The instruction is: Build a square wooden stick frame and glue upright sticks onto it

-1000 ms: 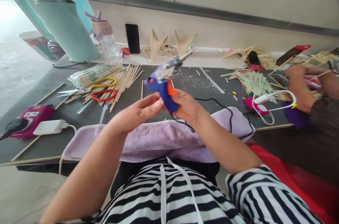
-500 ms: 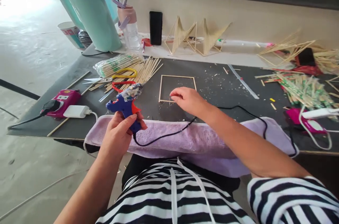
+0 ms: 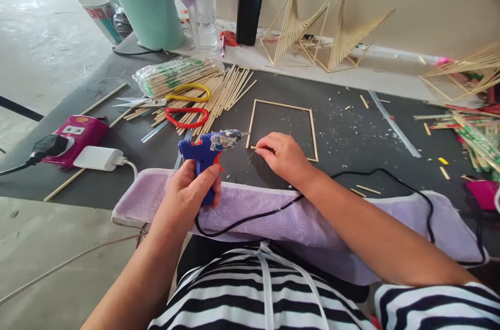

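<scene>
My left hand is wrapped round the handle of a blue glue gun, whose grimy nozzle points right toward the lower left corner of a square wooden stick frame. The frame lies flat on the dark tabletop. At the frame's lower side, my right hand has its thumb and fingertips pinched together by the near stick; what they hold, if anything, is too small to make out. From the gun a black cord runs right over a lilac towel.
Scissors and loose sticks lie behind the gun. A pink power block sits left. Along the wall stand a mint jug, a bottle, a phone and stick models.
The view has moved closer to the tabletop. The glue gun has come nearer the frame's lower left corner, its nozzle now beside it. My right hand stays by the frame's near side, fingertips lower.
</scene>
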A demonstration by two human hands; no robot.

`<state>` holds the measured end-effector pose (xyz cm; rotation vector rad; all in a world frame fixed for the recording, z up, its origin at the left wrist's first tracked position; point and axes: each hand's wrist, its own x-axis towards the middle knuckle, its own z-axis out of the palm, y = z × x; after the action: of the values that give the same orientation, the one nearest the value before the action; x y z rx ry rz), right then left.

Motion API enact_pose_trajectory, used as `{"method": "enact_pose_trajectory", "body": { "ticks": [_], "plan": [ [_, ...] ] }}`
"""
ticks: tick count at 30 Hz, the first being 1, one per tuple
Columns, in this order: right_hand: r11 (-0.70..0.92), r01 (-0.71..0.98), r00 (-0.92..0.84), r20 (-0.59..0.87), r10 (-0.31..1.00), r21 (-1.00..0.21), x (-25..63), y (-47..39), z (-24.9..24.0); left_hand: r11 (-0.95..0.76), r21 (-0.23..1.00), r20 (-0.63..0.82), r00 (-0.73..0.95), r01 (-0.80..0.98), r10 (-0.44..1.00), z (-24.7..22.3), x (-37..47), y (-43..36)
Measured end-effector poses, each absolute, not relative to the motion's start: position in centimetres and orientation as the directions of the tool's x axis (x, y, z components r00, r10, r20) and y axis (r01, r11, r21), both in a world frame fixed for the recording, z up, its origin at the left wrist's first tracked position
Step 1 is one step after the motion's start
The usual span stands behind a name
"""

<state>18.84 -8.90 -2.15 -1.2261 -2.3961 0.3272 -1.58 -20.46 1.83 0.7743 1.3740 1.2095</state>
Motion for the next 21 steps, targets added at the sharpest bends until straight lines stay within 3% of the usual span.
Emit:
{"method": "enact_pose_trajectory", "body": {
  "ticks": [3, 10, 21],
  "plan": [
    [0.608, 0.663, -0.499, 0.346, 0.794, -0.437, 19.1, -9.2, -2.7, 0.295, 0.945, -0.322, -0.239, -0.142, 0.916, 2.2, -1.1, -20.8],
    [0.665, 0.619, -0.506, 0.435, 0.745, -0.419, 19.3, -9.5, -2.9, 0.417, 0.905, -0.391, -0.225, 0.080, 0.892, 2.7, -1.8, -21.3],
    [0.601, 0.647, -0.502, 0.331, 0.799, -0.470, 19.2, -9.5, -2.5, 0.422, 0.903, -0.429, -0.242, -0.079, 0.871, 3.4, -1.6, -20.6]
  ]
}}
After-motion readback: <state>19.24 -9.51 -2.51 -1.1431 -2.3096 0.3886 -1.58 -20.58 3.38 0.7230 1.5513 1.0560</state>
